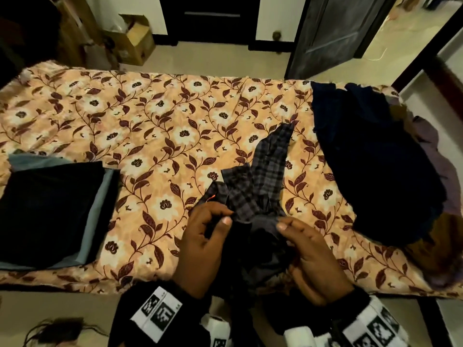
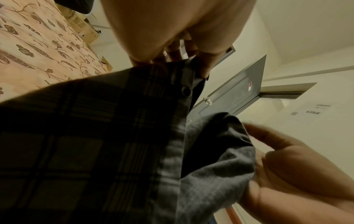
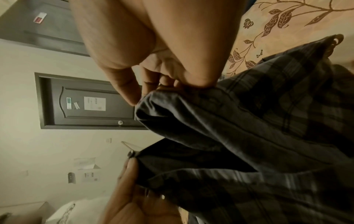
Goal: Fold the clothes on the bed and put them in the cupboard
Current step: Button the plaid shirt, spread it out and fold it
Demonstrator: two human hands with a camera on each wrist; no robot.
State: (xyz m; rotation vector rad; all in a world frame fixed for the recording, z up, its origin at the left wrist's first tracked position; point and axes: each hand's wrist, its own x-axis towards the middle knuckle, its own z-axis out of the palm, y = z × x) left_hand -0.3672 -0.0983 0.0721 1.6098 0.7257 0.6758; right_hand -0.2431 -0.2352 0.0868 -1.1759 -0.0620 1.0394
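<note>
A grey plaid shirt [image 1: 265, 171] hangs bunched over the near edge of the bed [image 1: 155, 116], one sleeve trailing away across the floral cover. My left hand [image 1: 208, 236] pinches the shirt's buttoned edge [image 2: 184, 94]. My right hand [image 1: 308, 249] grips the plain grey inner fabric [image 3: 191, 118] beside it. In the left wrist view my left hand [image 2: 184, 50] sits at the top and my right hand [image 2: 283, 165] at the lower right. In the right wrist view my right hand [image 3: 145, 63] pinches the cloth from above, with my left hand [image 3: 138, 201] below.
A folded stack of dark and grey-blue clothes [image 1: 55, 211] lies at the bed's left end. A heap of unfolded dark garments [image 1: 375, 166] covers the right end. Beyond the bed stand a cardboard box [image 1: 135, 38] and an open dark door [image 1: 333, 33].
</note>
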